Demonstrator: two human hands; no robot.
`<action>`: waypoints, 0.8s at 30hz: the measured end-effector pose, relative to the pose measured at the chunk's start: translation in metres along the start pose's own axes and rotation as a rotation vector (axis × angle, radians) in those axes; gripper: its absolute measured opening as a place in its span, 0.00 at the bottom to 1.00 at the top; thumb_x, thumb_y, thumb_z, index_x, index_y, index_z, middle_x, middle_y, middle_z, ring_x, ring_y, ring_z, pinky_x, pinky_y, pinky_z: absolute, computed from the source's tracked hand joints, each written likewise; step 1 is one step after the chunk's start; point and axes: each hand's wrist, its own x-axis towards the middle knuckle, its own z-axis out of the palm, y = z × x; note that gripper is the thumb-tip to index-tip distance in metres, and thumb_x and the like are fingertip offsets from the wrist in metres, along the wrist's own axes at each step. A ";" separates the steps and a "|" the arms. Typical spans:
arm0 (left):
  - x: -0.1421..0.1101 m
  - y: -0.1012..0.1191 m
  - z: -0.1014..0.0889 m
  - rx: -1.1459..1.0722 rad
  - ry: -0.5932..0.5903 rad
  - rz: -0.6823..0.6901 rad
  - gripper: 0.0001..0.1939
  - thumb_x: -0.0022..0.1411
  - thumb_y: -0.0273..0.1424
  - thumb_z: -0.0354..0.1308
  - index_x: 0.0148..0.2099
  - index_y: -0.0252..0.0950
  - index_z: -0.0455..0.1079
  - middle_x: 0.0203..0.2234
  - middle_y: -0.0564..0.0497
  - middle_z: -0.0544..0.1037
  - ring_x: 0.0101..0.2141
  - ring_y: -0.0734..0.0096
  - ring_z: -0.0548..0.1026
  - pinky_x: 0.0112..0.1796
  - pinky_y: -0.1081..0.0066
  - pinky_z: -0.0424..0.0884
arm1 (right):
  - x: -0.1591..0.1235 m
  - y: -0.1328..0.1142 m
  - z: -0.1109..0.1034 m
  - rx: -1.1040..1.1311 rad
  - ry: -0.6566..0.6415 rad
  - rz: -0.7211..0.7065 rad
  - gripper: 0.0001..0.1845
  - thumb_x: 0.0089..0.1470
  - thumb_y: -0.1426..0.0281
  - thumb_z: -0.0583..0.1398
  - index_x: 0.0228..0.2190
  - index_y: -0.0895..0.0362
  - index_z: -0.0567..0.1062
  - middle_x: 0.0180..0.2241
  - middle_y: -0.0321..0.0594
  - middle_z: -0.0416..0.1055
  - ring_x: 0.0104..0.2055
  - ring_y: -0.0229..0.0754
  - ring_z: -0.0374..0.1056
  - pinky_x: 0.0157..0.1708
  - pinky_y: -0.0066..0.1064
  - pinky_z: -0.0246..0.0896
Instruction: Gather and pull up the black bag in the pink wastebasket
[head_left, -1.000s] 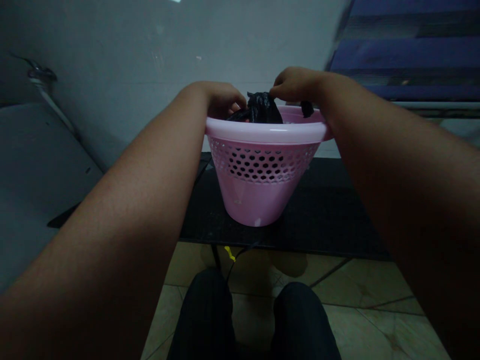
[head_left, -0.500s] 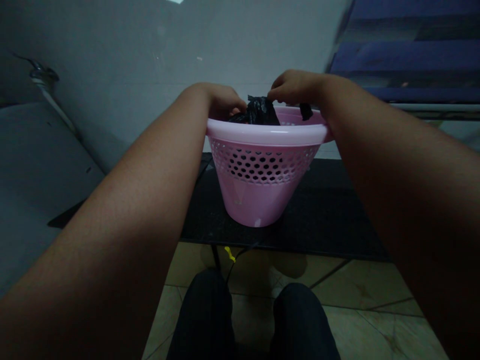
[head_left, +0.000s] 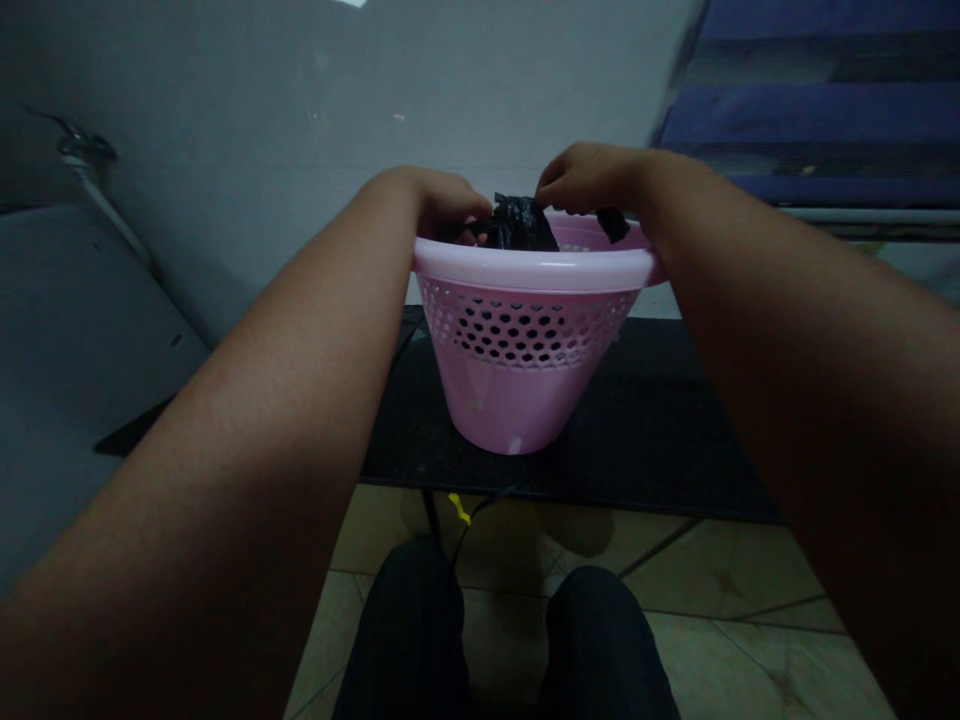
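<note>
A pink plastic basket [head_left: 525,330] with a perforated band under its rim stands on a low black table [head_left: 660,420]. A crumpled black plastic bag [head_left: 519,224] pokes up above the rim. My left hand [head_left: 444,200] reaches over the left side of the rim with its fingers curled down on the bag. My right hand [head_left: 589,178] is above the right side, fingers pinched on the bag's black plastic, a bit of which also shows under my wrist. The inside of the basket is hidden.
A grey wall rises behind the table. At the far left a metal tap [head_left: 79,150] sticks out. Blue steps [head_left: 817,110] are at the upper right. My dark-trousered knees [head_left: 502,640] are over a tiled floor [head_left: 720,590], with a small yellow tag [head_left: 459,508] under the table edge.
The black bag has sunk a little lower into the basket, and both hands have dropped slightly with it. The basket has stayed where it was.
</note>
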 end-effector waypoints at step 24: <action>-0.008 0.003 0.002 0.063 0.000 0.010 0.14 0.69 0.24 0.49 0.29 0.30 0.63 0.18 0.54 0.64 0.19 0.80 0.62 0.26 0.76 0.57 | -0.012 -0.013 -0.003 -0.114 -0.098 0.010 0.19 0.52 0.76 0.56 0.46 0.65 0.75 0.39 0.45 0.73 0.36 0.39 0.68 0.44 0.33 0.63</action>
